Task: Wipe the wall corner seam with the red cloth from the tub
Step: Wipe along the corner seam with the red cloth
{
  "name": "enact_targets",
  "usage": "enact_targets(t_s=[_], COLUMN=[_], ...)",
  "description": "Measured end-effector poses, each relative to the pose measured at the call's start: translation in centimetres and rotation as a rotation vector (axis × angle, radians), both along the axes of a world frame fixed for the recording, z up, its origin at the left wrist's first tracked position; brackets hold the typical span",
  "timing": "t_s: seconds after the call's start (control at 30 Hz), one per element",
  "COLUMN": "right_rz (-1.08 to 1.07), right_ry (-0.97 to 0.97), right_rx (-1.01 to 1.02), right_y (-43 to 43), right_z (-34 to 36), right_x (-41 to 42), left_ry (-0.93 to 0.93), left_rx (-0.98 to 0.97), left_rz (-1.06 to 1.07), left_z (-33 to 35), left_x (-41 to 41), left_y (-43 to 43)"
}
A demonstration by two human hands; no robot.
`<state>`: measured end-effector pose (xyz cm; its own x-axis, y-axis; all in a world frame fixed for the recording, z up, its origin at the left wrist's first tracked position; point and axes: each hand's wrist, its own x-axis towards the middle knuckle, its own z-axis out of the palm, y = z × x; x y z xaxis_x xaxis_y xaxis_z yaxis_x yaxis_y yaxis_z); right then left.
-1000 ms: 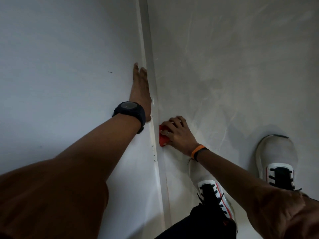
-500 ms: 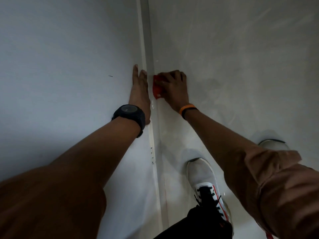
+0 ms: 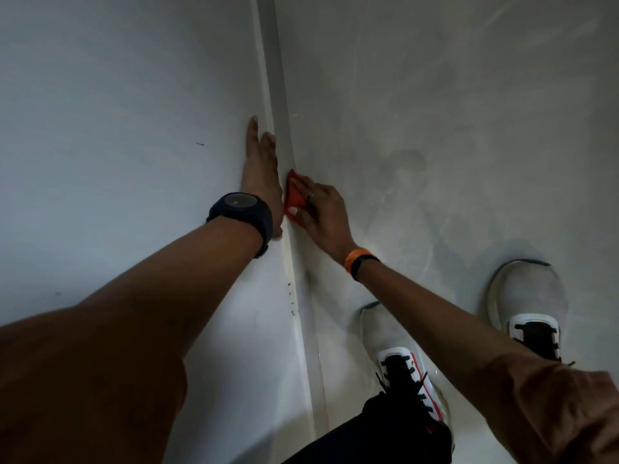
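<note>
The corner seam (image 3: 278, 95) runs as a pale strip from the top middle down to the bottom of the view, between a white wall on the left and a greyish surface on the right. My left hand (image 3: 261, 175) lies flat on the white wall right beside the seam, fingers straight and pointing up, a black watch on its wrist. My right hand (image 3: 321, 209) presses a small folded red cloth (image 3: 295, 199) against the seam, just right of my left palm. The fingers cover part of the cloth. An orange and black band sits on that wrist.
Two white shoes with black laces stand on the grey surface, one (image 3: 398, 349) close to the seam at the lower middle, the other (image 3: 532, 303) at the right. Small dark specks (image 3: 291, 296) mark the seam below my hands.
My right hand slid the red cloth up along the seam, then back down to level with my left palm. The left hand stayed flat on the wall.
</note>
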<state>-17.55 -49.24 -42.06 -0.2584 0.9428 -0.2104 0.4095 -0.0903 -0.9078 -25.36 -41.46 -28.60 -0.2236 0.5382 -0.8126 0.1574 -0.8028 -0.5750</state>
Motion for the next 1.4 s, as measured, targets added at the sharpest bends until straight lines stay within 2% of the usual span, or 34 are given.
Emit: enact_targets(t_s=[0.2,0.33,0.43,0.6,0.73,0.8,0.9,0.97,1.03,1.13,1.3,1.4], right_rz=[0.126,0.119,0.078,0.371,0.514,0.502,0.333,0.292,0.284,0.284,0.511,0.604], right_ry=[-0.249,-0.325,-0.341,-0.446,-0.492,-0.534,-0.580,-0.582,-0.571,-0.570,-0.504,-0.530], right_rx=[0.074,0.105,0.182,0.306,0.371,0.378,0.207,0.104,0.145,0.232,0.296,0.367], right_y=[3.0,7.1,4.4,-5.0,-5.7,-3.2,3.0,6.6,7.8,4.9,-5.1,-4.7], right_z=[-0.7,-0.1,-0.5,-1.3,-1.3,-1.2,-1.5,-1.2,-1.0,-0.4,-0.5,-1.3], right_x=[-0.4,-1.1,-1.1,1.5,2.2,1.9,0.1,-0.6,-0.7,0.0,2.2,3.0], left_ry=[-0.013,-0.011,-0.021,-0.003,0.004,-0.002,-0.024,-0.032,-0.031,-0.035,-0.065,-0.053], left_rx=[0.015,0.001,0.003,-0.008,0.003,0.006,0.015,0.027,0.027,0.033,0.038,0.040], left_rz=[0.015,0.025,0.030,0.039,0.048,0.042,0.042,0.054,0.065,0.069,0.067,0.071], left_z=[0.3,0.3,0.3,0.2,-0.1,-0.1,0.0,0.0,-0.1,-0.1,-0.1,-0.6], left_x=[-0.2,-0.1,-0.1,0.0,0.1,0.2,0.2,0.2,0.3,0.2,-0.2,-0.2], left_y=[0.4,0.6,0.5,0.6,0.5,0.4,0.2,0.2,0.1,0.2,0.2,0.1])
